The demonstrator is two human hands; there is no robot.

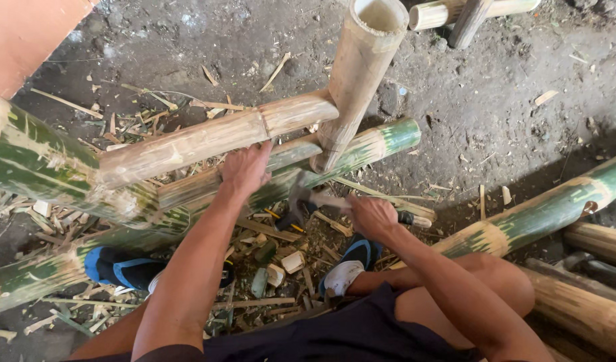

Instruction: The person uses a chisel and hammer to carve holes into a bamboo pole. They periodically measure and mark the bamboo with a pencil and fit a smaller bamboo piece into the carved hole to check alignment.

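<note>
My left hand (246,167) presses flat on a horizontal tan bamboo rail (207,139) of a bamboo frame, fingers spread over it. My right hand (369,214) grips the handle of a hammer (302,199), whose dark head hangs blurred just below the lower rail (281,167). An upright hollow bamboo post (359,74) meets both rails to the right of my left hand. A thick green bamboo pole (40,164) carries the rails on the left.
Another green pole (542,213) lies slanted at the right, with tan poles (589,315) beside it. Bamboo chips and offcuts (281,265) litter the dirt floor around my feet in blue sandals (120,268). More bamboo (448,12) lies at the top.
</note>
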